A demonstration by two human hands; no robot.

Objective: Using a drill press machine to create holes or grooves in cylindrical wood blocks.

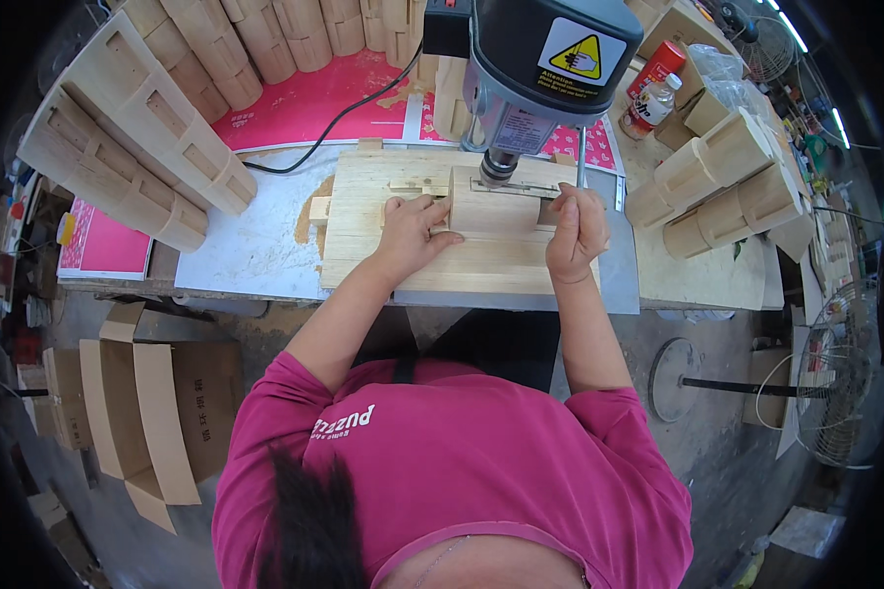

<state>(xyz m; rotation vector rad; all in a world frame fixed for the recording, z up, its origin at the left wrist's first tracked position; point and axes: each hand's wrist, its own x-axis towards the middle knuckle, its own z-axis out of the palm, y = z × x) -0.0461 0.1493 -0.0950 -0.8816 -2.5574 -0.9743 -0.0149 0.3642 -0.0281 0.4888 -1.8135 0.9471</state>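
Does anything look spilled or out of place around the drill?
Only the sawdust: a loose tan patch lies on the white sheet, left of the board. It looks messy, though probably ordinary beside a drill. Nothing else clearly looks spilled or damaged.

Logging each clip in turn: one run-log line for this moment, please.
left hand: at left end of wooden block | right hand: by block's right end, hold unclear | drill press: chuck over block

The upper edge cuts off the drill press (521,83) and the rear wooden columns (299,29).
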